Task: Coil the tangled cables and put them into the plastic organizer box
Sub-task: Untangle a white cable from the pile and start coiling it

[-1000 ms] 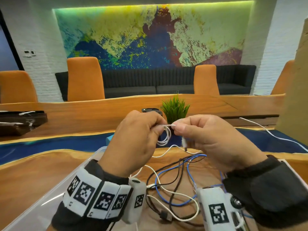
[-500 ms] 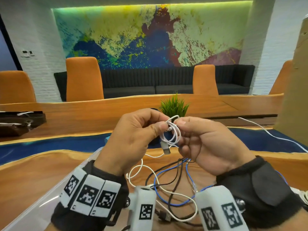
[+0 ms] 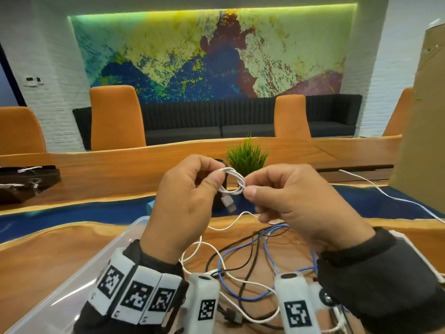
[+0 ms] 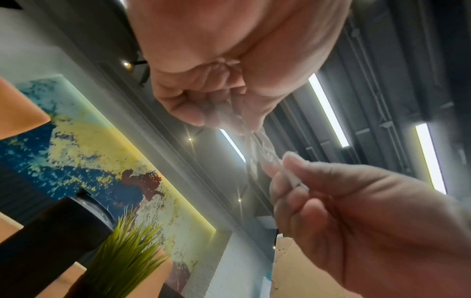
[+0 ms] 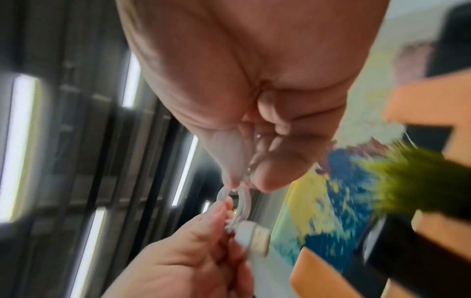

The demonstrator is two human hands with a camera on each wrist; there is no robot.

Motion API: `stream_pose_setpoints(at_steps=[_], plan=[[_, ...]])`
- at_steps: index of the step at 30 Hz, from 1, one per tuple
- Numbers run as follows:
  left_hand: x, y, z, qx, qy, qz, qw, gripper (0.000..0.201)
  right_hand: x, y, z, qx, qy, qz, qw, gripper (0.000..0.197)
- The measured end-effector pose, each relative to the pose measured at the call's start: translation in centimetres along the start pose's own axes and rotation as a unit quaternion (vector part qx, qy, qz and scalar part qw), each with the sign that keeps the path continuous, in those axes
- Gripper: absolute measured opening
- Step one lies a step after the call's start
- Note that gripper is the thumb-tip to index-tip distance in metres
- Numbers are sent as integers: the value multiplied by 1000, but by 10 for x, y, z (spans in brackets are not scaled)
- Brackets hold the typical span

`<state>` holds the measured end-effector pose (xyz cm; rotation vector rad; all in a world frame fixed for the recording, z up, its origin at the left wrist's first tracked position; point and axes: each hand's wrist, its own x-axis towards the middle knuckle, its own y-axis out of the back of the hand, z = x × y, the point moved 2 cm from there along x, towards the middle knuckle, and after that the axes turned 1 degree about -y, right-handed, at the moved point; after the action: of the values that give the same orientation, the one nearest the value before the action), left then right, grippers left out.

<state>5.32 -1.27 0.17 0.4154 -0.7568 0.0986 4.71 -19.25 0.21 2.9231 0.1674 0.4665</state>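
I hold a small coil of white cable (image 3: 233, 181) in the air between both hands. My left hand (image 3: 190, 196) pinches its left side, and a USB plug (image 3: 228, 203) hangs just below. My right hand (image 3: 289, 196) pinches the coil's right side with thumb and forefinger. The cable's loose tail (image 3: 231, 225) drops to the table. Under my wrists lies a tangle of blue cable (image 3: 267, 251), black cable (image 3: 250, 256) and white cable (image 3: 240, 283). The clear plastic box (image 3: 79, 283) sits at the lower left. In the right wrist view the white coil (image 5: 239, 201) and plug (image 5: 252, 236) show blurred.
A potted grass plant (image 3: 246, 157) stands just behind my hands on the wooden table (image 3: 48, 256). A cardboard box (image 3: 423, 116) rises at the right, with a white wire (image 3: 385, 194) running from it. A dark tray (image 3: 26, 182) sits far left.
The white coil has gained loops and turned more open toward me. Both hands have risen slightly, and the USB plug now hangs below my left thumb.
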Motion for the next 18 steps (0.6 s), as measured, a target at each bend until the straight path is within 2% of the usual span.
stream_pose_setpoints(at_steps=[3, 5, 8, 10, 12, 14, 18], plan=[[2, 2, -5, -33, 53, -23, 998, 15, 2, 9, -4, -128, 87, 92, 984, 8], [2, 1, -5, -36, 69, -80, 994, 22, 2, 9, -5, -189, 130, 116, 966, 12], [0, -1, -2, 21, 62, -172, 983, 30, 1, 7, -6, -192, 162, 104, 962, 15], [-2, -1, 3, 50, 34, -176, 983, 23, 0, 5, -8, -178, 175, 81, 965, 14], [-5, 0, 9, 79, -9, -153, 985, 11, -2, 4, -10, -176, 185, 68, 964, 14], [-5, 1, 11, 106, -42, -144, 983, 11, -3, 4, -11, -176, 192, 68, 963, 14], [0, 5, 5, 34, -11, -196, 980, 13, -2, 4, -11, -181, 200, 55, 961, 10]])
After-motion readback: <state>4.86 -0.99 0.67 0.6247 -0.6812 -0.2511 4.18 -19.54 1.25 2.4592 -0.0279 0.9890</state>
